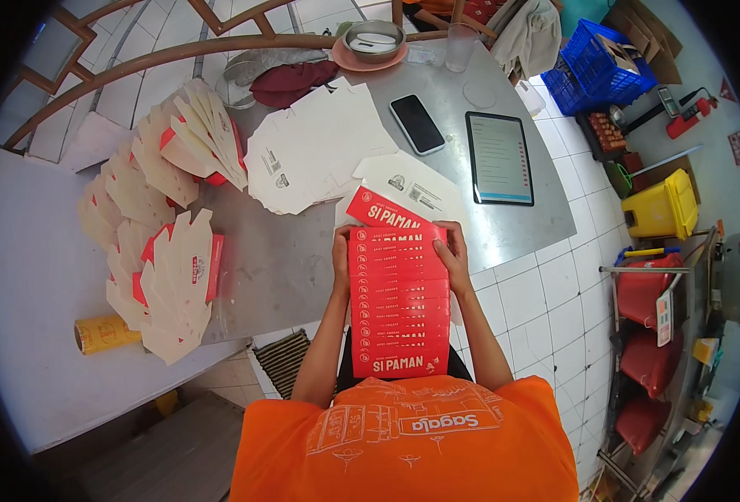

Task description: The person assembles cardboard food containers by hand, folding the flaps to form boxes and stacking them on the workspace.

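A long overlapping row of red cardboard food boxes (pixel 399 314) lies against my front, reaching from the table edge down to my lap. My left hand (pixel 343 258) grips its far left side, fingers mostly hidden by the card. At the far right corner my right hand (pixel 453 251) holds on, thumb over the red face and fingers round the edge. Just beyond, a tilted red box panel (pixel 384 209) sticks out from the row, with a white cardboard flap (pixel 416 180) behind it. Flat white box blanks (pixel 320 151) are piled beyond my left hand.
Part-folded boxes (pixel 181 276) crowd the left, beside a yellow can (pixel 106 335). On the metal table (pixel 520 234) lie a phone (pixel 417 124) and a tablet (pixel 500 159). A metal bowl (pixel 374 40), a plastic cup (pixel 461 47) and dark red cloth (pixel 293 84) stand at the far edge.
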Tool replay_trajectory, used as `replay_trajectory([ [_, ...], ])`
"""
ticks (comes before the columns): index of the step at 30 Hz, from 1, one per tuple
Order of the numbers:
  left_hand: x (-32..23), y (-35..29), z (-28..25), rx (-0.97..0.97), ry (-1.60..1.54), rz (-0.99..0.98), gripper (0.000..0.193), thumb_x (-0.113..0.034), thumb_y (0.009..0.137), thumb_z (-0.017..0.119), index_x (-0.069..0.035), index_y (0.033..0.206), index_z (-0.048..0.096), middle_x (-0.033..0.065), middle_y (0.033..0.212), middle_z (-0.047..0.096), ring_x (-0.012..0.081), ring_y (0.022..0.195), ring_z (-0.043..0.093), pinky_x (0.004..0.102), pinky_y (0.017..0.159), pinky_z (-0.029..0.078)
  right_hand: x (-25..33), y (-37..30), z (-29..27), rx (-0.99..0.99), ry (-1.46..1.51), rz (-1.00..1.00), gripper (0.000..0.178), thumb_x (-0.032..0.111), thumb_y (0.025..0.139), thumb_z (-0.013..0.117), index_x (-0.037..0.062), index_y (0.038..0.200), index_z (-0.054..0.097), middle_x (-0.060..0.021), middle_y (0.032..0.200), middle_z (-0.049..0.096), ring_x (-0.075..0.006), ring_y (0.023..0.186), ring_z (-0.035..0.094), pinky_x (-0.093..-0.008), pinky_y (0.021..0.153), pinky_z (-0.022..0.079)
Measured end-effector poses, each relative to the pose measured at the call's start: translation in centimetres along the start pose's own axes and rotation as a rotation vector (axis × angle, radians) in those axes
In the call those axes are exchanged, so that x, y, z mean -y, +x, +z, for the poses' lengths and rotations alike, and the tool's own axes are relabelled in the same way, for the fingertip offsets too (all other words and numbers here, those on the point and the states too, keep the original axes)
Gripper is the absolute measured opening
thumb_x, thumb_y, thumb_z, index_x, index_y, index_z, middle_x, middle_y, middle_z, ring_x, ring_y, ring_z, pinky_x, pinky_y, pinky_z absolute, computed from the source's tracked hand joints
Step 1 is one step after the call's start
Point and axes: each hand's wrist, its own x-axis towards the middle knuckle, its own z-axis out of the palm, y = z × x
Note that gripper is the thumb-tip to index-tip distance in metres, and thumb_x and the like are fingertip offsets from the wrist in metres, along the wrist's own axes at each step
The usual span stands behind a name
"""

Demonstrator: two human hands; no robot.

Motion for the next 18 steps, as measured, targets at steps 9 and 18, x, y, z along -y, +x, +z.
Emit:
replay_trajectory([
  [9, -0.5, 0.2, 0.3, -0.12, 0.155, -0.021, 0.036, -0.032, 0.104, 0.043, -0.005, 0.084, 0.054, -0.0006, 0.076, 0.051, 0.0065, 0.068, 0.044, 0.0241, 0.065, 0.04, 0.5, 0.2, -0.1, -0.063, -0.055, -0.04, 0.022, 0.011, 0.09, 0.062, 0.003, 0.11, 0.056, -0.0058, 0.104, 0.058, -0.0138, 0.103, 0.053, -0.0292, 0.094, 0.041],
  [18, -0.9, 0.3, -0.1, -0.092, 0.089, -0.149, 0.034, -0.033, 0.103, 0.046, -0.004, 0.09, 0.058, 0.0002, 0.082, 0.057, 0.0059, 0.072, 0.049, 0.0227, 0.067, 0.043, 2.4, 1.9, -0.7, 0.071, -0.218, -0.042, 0.024, 0.014, 0.089, 0.066, 0.0034, 0.108, 0.057, -0.0032, 0.093, 0.063, -0.0113, 0.09, 0.059, -0.0268, 0.084, 0.045],
])
